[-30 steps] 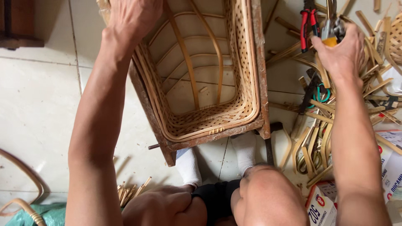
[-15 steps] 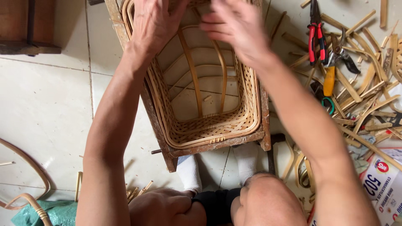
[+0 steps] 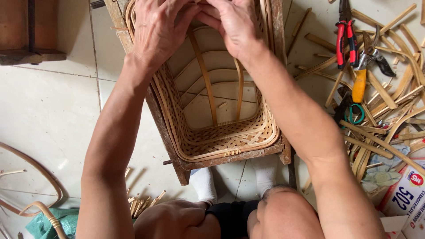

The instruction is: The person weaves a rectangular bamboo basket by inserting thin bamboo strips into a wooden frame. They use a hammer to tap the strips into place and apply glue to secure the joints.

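Note:
A woven bamboo basket with an open bottom sits inside a rough wooden frame on the tiled floor between my feet. Both hands work at its far rim. My left hand grips the rim on the left, fingers curled over it. Close beside it, my right hand pinches the same rim from the right. What lies under the fingertips is hidden. My knees and white socks show at the bottom.
To the right lie red-handled pliers, an orange-handled cutter, scissors with green loops, many bamboo strips and a small box. A dark wooden piece stands upper left; curved cane lower left.
My right hand left the tools on the right and came over to the basket's far rim, beside my left hand. The view has dropped slightly, bringing the basket closer.

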